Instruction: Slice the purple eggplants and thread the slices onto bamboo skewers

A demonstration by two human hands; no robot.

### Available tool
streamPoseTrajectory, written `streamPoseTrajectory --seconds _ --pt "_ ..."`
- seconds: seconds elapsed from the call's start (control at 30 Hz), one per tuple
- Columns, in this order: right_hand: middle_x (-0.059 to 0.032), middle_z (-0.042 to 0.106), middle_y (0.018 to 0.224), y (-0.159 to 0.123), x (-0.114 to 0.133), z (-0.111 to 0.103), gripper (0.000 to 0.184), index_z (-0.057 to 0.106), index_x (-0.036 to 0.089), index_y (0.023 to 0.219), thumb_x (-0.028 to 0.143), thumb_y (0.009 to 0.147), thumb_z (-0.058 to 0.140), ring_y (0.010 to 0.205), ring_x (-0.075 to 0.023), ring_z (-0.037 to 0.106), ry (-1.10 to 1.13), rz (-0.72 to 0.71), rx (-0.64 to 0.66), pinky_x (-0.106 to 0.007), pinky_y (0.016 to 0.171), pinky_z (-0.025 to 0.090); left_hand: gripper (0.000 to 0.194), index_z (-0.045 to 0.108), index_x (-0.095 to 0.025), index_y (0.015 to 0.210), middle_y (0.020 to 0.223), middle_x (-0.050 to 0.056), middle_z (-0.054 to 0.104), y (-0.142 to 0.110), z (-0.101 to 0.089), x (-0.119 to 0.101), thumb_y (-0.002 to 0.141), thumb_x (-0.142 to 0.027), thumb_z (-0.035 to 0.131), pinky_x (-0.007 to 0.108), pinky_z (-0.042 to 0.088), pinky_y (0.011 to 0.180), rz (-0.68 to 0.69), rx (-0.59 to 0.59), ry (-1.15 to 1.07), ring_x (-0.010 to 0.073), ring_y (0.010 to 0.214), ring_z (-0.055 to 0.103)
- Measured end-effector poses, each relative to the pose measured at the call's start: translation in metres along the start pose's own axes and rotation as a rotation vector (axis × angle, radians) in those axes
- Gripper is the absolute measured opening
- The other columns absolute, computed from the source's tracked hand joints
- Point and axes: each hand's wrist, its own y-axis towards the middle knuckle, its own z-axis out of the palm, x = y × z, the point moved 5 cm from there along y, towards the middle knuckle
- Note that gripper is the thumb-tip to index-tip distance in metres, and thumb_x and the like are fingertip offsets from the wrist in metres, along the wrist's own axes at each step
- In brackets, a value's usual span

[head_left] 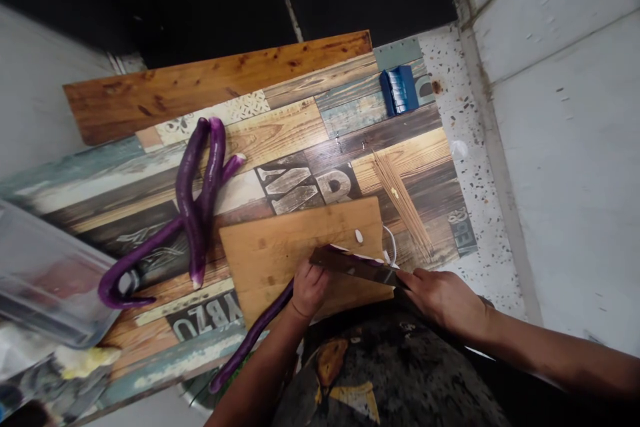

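Observation:
My left hand point(309, 288) is closed on a long purple eggplant point(253, 337) that lies across the near edge of a wooden cutting board point(280, 247) and hangs off the table. My right hand point(443, 297) grips the handle of a dark cleaver point(353, 263), whose blade rests across the eggplant just right of my left hand. A small white slice point(359, 236) lies on the board behind the blade.
Three more long purple eggplants point(193, 203) lie on the patterned tabletop to the left. Thin wooden skewers point(403, 203) lie right of the board. A blue box point(399, 89) sits at the back right, a clear plastic tub point(45, 277) at the left edge.

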Motion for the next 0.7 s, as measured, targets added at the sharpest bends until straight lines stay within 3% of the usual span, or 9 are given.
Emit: streamPoseTrajectory --seconds 0.17,0.27,0.37,0.47,0.57,0.7 --pt "-0.0045 0.064 0.079 0.022 0.004 0.007 0.022 0.054 0.016 0.107 0.016 0.087 0.044 0.064 -0.0148 0.06 -0.058 0.034 0.03 -0.024 0.05 0.033 0.017 0.059 -0.016 0.081 0.072 0.004 0.059 0.0 0.0 -0.002 0.086 -0.011 0.043 0.033 0.05 0.074 -0.006 -0.02 -0.01 0.0166 0.078 0.057" --pt "-0.0056 0.065 0.08 0.043 0.01 0.013 0.022 0.056 0.015 0.107 0.016 0.088 0.043 0.068 -0.0162 0.062 -0.029 0.031 -0.023 -0.024 0.052 0.036 0.021 0.06 -0.015 0.097 0.086 0.009 0.063 0.002 -0.004 -0.003 0.087 -0.01 0.042 0.035 0.049 0.081 -0.034 0.012 -0.015 0.0193 0.091 0.058" --pt "-0.0069 0.067 0.085 0.052 0.004 0.014 0.026 0.056 0.016 0.109 0.025 0.094 0.037 0.074 -0.0157 0.064 0.08 0.075 -0.123 -0.024 0.061 0.041 0.034 0.052 -0.013 0.12 0.106 0.014 0.061 0.001 -0.008 0.004 0.088 -0.012 0.042 0.039 0.045 0.091 -0.165 0.113 0.063 0.0219 0.106 0.054" --pt "-0.007 0.067 0.088 0.047 -0.007 0.011 0.029 0.057 0.016 0.109 0.03 0.096 0.034 0.076 -0.0156 0.064 0.104 0.088 -0.188 -0.024 0.064 0.042 0.042 0.048 -0.013 0.127 0.105 0.014 0.062 -0.002 -0.014 0.012 0.085 -0.015 0.051 0.039 0.045 0.091 -0.29 0.086 0.162 0.0227 0.104 0.055" --pt "-0.0066 0.066 0.087 0.036 -0.009 0.006 0.029 0.056 0.016 0.111 0.028 0.095 0.035 0.074 -0.0166 0.063 0.051 0.04 -0.183 -0.025 0.06 0.041 0.038 0.053 -0.016 0.121 0.104 0.012 0.061 -0.001 -0.008 0.006 0.083 -0.011 0.052 0.037 0.047 0.087 -0.221 0.054 0.107 0.022 0.102 0.055" --pt "-0.0059 0.064 0.081 0.023 -0.002 -0.001 0.026 0.055 0.014 0.111 0.021 0.092 0.04 0.069 -0.0165 0.062 0.006 0.006 -0.089 -0.026 0.056 0.04 0.016 0.064 -0.018 0.092 0.092 0.009 0.062 0.005 0.007 -0.004 0.081 -0.01 0.055 0.04 0.046 0.084 -0.167 -0.038 0.111 0.0225 0.097 0.055"
